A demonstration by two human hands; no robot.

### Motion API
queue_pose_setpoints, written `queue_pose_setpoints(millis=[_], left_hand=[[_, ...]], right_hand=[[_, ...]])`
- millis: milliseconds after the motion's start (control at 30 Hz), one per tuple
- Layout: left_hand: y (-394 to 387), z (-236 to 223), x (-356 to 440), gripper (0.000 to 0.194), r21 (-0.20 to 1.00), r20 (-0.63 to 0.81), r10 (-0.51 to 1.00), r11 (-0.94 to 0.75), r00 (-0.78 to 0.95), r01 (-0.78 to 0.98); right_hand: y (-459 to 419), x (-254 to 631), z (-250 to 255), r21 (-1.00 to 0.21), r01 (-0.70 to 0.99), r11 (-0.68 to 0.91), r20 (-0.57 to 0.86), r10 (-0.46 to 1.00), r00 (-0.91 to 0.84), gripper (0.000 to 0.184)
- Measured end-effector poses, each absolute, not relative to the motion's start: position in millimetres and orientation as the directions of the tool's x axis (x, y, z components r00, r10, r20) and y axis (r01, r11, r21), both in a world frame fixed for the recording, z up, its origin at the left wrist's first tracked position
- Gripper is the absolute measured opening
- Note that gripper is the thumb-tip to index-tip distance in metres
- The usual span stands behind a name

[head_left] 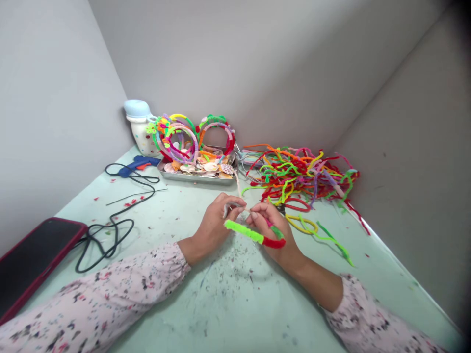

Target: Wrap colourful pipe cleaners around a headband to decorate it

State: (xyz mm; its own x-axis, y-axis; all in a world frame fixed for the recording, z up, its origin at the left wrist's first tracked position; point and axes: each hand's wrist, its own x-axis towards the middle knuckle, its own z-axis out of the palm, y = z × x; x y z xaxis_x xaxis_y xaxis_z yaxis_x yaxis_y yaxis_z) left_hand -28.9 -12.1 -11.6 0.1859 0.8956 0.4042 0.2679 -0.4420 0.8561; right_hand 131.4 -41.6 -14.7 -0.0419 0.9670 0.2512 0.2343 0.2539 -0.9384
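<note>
Over the middle of the table I hold a headband partly wrapped in fuzzy pipe cleaner, with lime, red, green and pink sections. My left hand is closed in a pinch near its bare grey part. Close beside it, my right hand grips the band, thumb and forefinger pinched around a pale pipe cleaner. The pale strand sticks up between the two hands toward the metal tray. Fingers hide the spot where strand and band meet.
A metal tray holds shells, with finished colourful headbands on it. To the right lies a tangled heap of pipe cleaners. At left are a blue glue gun, its black cord, a phone and a white cup.
</note>
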Motion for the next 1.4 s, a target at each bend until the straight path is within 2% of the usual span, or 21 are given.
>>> queue_pose_setpoints(millis=[300, 567, 833, 1400], left_hand=[[-9.4, -11.7, -28.8, 0.012, 0.755, 0.551, 0.815, -0.579, 0.181, 0.308], [-14.4, -3.8, -27.1, 0.013, 0.75, 0.535, 0.826, -0.561, 0.176, 0.351], [-17.4, -1.9, -28.4, 0.016, 0.762, 0.55, 0.818, -0.574, 0.17, 0.3], [-21.5, 8.1, -26.8, 0.01, 0.726, 0.576, 0.803, -0.589, 0.155, 0.354]], right_hand=[[-50.1, 131.6, -5.8, -0.83, 0.436, 0.348, 0.354, 0.932, -0.07, 0.011], [-51.6, 130.5, -5.6, -0.751, 0.528, 0.395, 0.419, 0.904, -0.081, 0.012], [-51.0, 131.3, -6.1, -0.698, 0.573, 0.431, 0.464, 0.881, -0.097, 0.013], [-50.2, 131.8, -8.2, -0.55, 0.669, 0.5, 0.567, 0.811, -0.141, 0.015]])
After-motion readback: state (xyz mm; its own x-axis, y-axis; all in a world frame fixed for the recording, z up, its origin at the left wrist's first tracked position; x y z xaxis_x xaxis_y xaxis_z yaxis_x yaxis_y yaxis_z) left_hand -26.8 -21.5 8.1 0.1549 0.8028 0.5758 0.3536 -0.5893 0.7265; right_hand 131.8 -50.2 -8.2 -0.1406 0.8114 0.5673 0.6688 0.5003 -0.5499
